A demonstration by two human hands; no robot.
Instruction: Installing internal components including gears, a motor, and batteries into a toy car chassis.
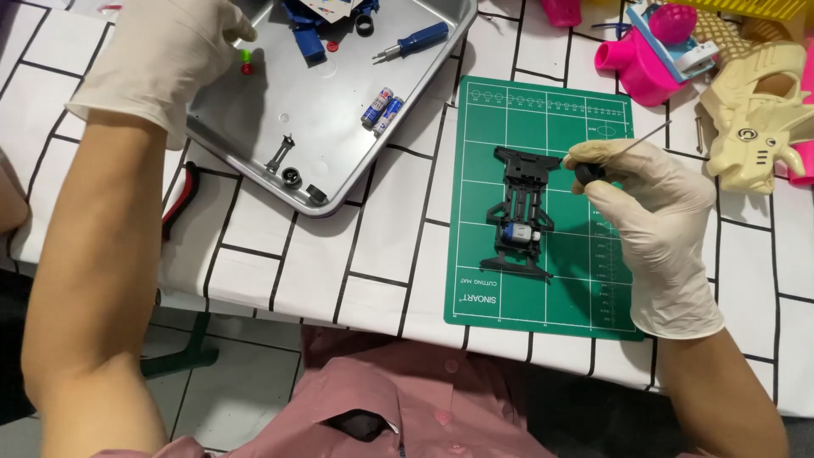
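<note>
The right hand (653, 203), gloved, has its fingers curled shut around the black handle of a thin screwdriver (606, 161) — the metal shaft slants up and to the right, so the tip points away from the black toy car chassis (517, 216) that lies on the green cutting mat (585, 288), just left of that hand. The chassis holds a small blue-and-silver motor near its lower end.

The left hand (161, 51), also gloved, reaches over the rim of the metal tray (339, 144) with its fingers bent down near two small red and green parts (246, 61); whether they pinch anything cannot be told, since the glove covers the fingertips.

To pick small parts well, I judge a light two-finger pinch is best, with the chassis left flat on the mat.

The tray's far corner and a blue toy piece there are cut off — so are the pink and cream toys at the right. Two small batteries (381, 108) and a blue screwdriver (415, 41) lie in the tray.
</note>
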